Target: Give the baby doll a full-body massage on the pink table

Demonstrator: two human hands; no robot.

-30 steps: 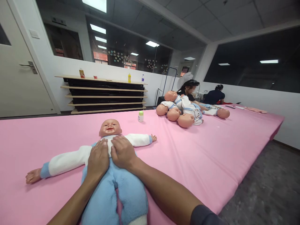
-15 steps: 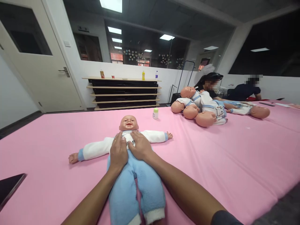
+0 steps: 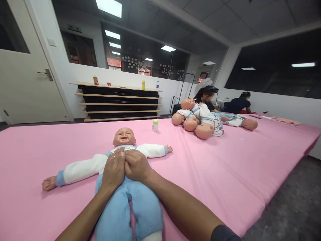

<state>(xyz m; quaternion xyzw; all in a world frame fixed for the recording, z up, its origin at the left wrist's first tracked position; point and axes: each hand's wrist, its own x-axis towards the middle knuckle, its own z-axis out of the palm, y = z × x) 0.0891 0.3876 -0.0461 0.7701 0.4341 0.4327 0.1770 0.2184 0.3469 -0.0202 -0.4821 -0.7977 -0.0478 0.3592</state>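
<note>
Doll (image 3: 120, 174) flat on back on pink mat (image 3: 225, 167), arms spread. Left hand (image 3: 114, 169) and right hand (image 3: 136, 165) pressed palm-down on its belly, touching each other, gripping nothing. Clothes fully on; pressing looks mid-way, hands not lifted.

- A wide pink mat (image 3: 225, 167) fills most of the room; dark grey floor (image 3: 291, 207) shows past its right edge.
- A white door (image 3: 25, 90) with a metal handle (image 3: 46, 73) stands at the left.
- Against the white low wall (image 3: 120, 77), a black shelf unit (image 3: 117, 102) with pale wood boards carries small bottles (image 3: 143, 84).
- Dark glass panes (image 3: 140, 53) above it reflect the ceiling light panels (image 3: 109, 6).
- Two people (image 3: 223, 100) sit at the far side.
</note>
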